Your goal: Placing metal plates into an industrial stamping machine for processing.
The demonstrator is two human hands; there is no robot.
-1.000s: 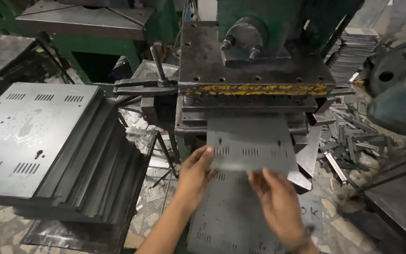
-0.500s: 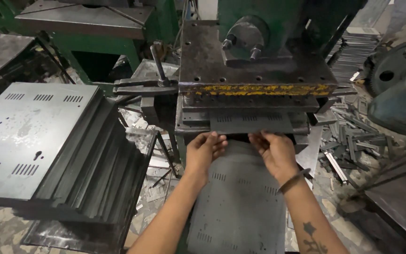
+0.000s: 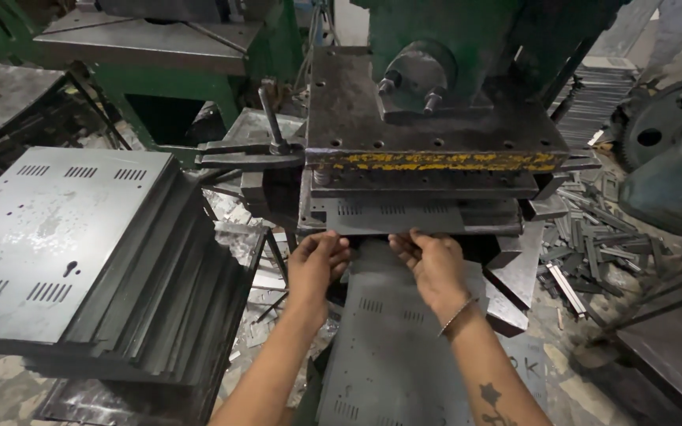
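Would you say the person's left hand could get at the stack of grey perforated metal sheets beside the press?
Probably yes: the left hand is by the press, and nothing stands between it and the stack of grey perforated metal sheets.

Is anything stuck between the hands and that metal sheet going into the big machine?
Nothing visible. The left hand and right hand touch the metal sheet's near edge, and it already lies in the press slot.

Grey perforated metal sheet you fed flat into the press, near edge pinched at your fingertips, slotted vents along it.
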